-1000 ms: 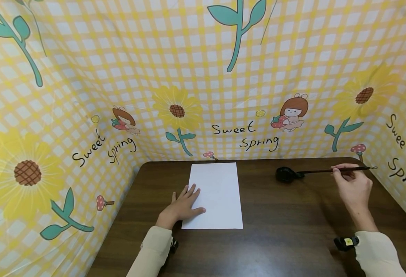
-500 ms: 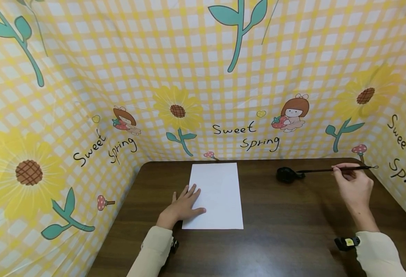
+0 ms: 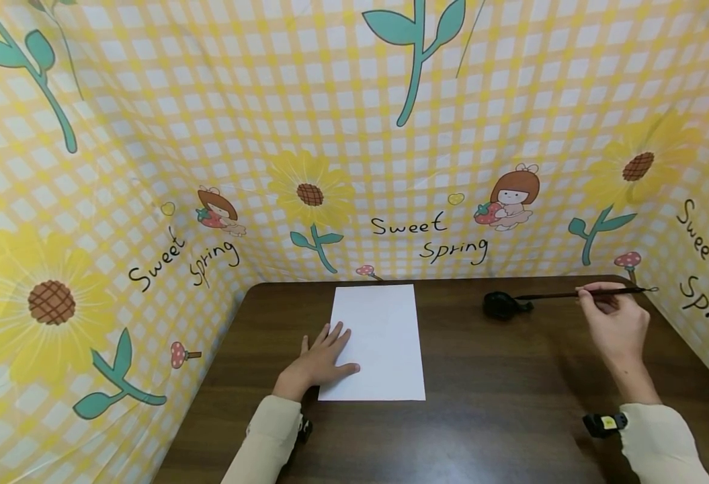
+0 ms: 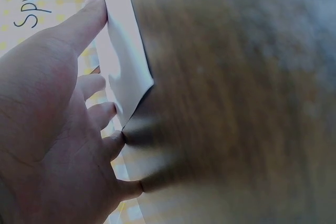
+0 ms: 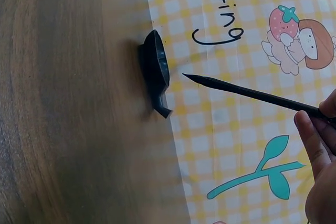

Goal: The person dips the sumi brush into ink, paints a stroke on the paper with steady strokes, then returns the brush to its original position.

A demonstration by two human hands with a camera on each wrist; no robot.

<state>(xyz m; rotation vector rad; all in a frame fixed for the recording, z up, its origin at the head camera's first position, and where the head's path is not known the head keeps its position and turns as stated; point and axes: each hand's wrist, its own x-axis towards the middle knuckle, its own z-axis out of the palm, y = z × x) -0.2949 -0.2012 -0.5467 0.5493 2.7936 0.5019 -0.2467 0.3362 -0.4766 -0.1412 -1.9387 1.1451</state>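
A sheet of white paper (image 3: 384, 343) lies on the brown table. My left hand (image 3: 312, 366) rests on its left side with the fingers spread, and the little finger reaches past the edge. In the left wrist view the fingertips touch the sheet (image 4: 121, 51) near a corner. At the right, my right hand (image 3: 620, 333) pinches a dark calligraphy brush (image 3: 548, 296) by its handle, holding it nearly level above the table. Its pointed black tip hangs near a small black ink dish (image 3: 499, 306). The right wrist view shows a gap between the brush tip (image 5: 194, 78) and the dish (image 5: 156, 69).
A yellow checked cloth (image 3: 414, 154) with flower prints hangs round the back and sides of the table (image 3: 481, 417). The dish stands close to the back edge. Bare wood lies between the paper and my right arm.
The brush tip has lifted slightly from the ink dish, and my right hand has shifted a little up and left. My left hand and the paper have stayed put.
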